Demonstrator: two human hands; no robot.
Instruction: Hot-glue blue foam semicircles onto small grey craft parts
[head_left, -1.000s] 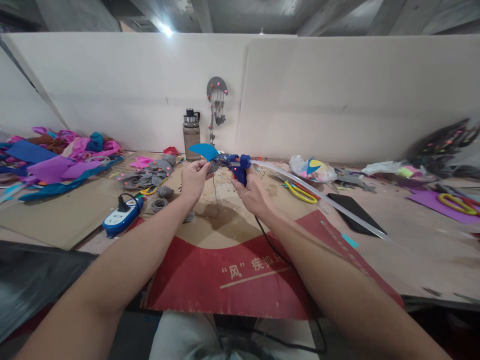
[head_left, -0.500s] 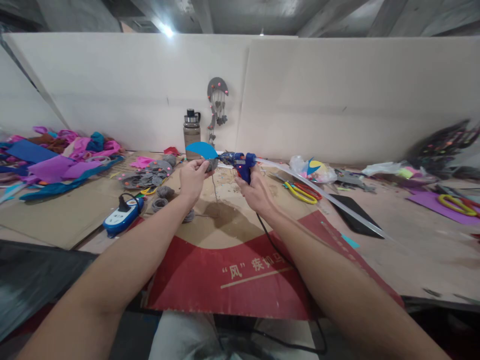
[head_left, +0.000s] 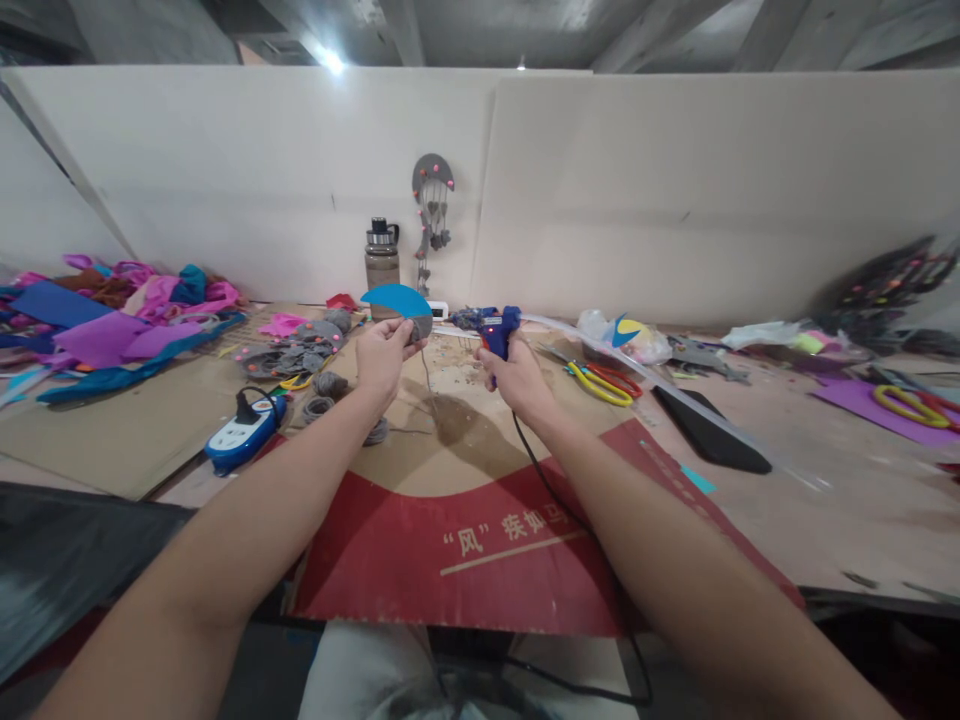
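My left hand [head_left: 384, 357] is closed on a blue crescent-shaped felt piece [head_left: 397, 298], with a small grey piece at its lower right end. A strand of grey yarn [head_left: 428, 375] hangs down from there. In my right hand [head_left: 521, 375] is a blue hot glue gun [head_left: 499, 330], its nozzle pointing left toward the felt but apart from it. A long clear glue stick [head_left: 645, 375] sticks out of the back of the gun, and its black cord [head_left: 534, 465] runs down past my forearm.
Red-and-tan cardboard [head_left: 510, 590] lies below my hands. Left are grey yarn balls [head_left: 330, 384], a power strip [head_left: 244, 435] and a heap of coloured felt [head_left: 127, 320]. Right lie scissors [head_left: 600, 385] and a black phone [head_left: 709, 430]. A bottle [head_left: 382, 255] stands behind.
The glue gun has moved right, away from the blue felt, and its glue stick now bends. My left hand has shifted slightly left with the felt.
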